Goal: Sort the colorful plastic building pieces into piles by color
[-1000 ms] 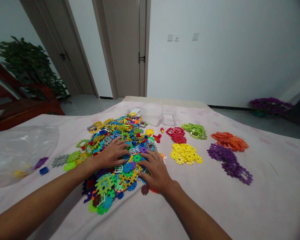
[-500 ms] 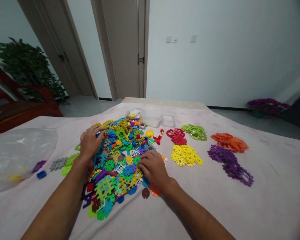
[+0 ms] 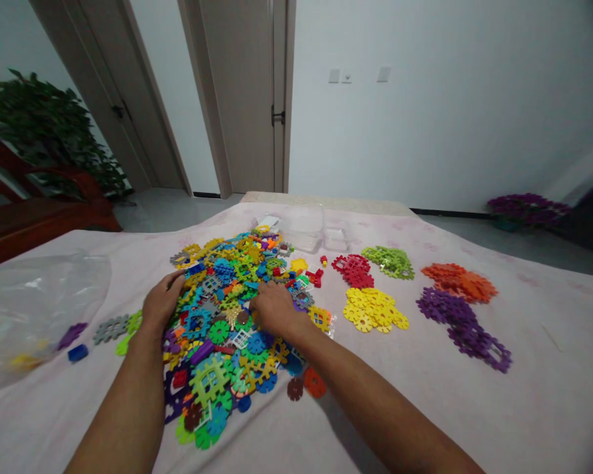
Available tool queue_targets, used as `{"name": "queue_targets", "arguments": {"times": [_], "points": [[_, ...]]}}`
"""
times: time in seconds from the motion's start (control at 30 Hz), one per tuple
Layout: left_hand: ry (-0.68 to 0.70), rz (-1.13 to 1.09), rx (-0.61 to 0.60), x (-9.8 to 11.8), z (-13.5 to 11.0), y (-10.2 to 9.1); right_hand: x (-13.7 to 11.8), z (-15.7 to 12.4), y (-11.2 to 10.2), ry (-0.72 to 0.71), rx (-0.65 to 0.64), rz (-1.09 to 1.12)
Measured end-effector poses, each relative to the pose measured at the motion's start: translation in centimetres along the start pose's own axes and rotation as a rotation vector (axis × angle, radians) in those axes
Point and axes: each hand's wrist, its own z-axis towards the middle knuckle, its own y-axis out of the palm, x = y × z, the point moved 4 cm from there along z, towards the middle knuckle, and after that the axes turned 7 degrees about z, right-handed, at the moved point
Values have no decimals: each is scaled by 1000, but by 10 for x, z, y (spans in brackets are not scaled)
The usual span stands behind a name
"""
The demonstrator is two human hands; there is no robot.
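A big mixed heap of plastic building pieces (image 3: 219, 331) lies on the cloth, with notched discs, square lattice plates and small blocks in many colours. At the heap's left edge rests my left hand (image 3: 162, 304), open and cupped against the pieces, its fingertips partly hidden. My right hand (image 3: 275, 308) reaches into the heap's right side. Its fingers are bent down and closed among the pieces, and what they hold, if anything, is hidden. A green disc (image 3: 219, 332) and a white window frame (image 3: 240, 339) lie just left of it.
Sorted piles lie to the right: red (image 3: 354, 270), light green (image 3: 388, 262), yellow (image 3: 375, 309), orange (image 3: 458, 282) and purple (image 3: 464, 328). Clear plastic boxes (image 3: 304, 229) stand behind the heap. A transparent bag (image 3: 39, 309) sits at left, near a blue block (image 3: 78, 353).
My right hand has moved left and slightly up, deeper over the heap. My left hand has come down from the heap's upper part to its left edge. The view has shifted slightly.
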Motion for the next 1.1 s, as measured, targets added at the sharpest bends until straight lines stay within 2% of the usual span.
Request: {"name": "queue_targets", "arguments": {"times": [0.1, 0.2, 0.33, 0.47, 0.57, 0.7, 0.83, 0.9, 1.0, 1.1], "points": [[-47, -50, -46, -3, 1, 0, 0, 0, 2, 11, 22, 13], [-75, -81, -44, -4, 1, 0, 3, -3, 2, 22, 44, 94], [-108, -66, -42, 1, 0, -4, 20, -16, -8, 113, 163, 393], [-132, -10, -104, 4, -1, -8, 65, -51, -18, 248, 359, 720], [-148, 15, -123, -1, 4, -6, 110, -88, -22, 387, 497, 809], [-171, 101, -106, -11, 15, 2, 161, -136, -29, 562, 644, 757], [-164, 133, -97, -17, 19, 6, 190, -168, -40, 737, 611, 548], [-155, 141, -94, -19, 20, 7, 199, -180, -48, 798, 595, 399], [-156, 155, -71, -22, 22, 8, 203, -189, -59, 830, 671, 245], [-147, 152, -83, -24, 23, 10, 192, -183, -59, 707, 681, 219]]}}
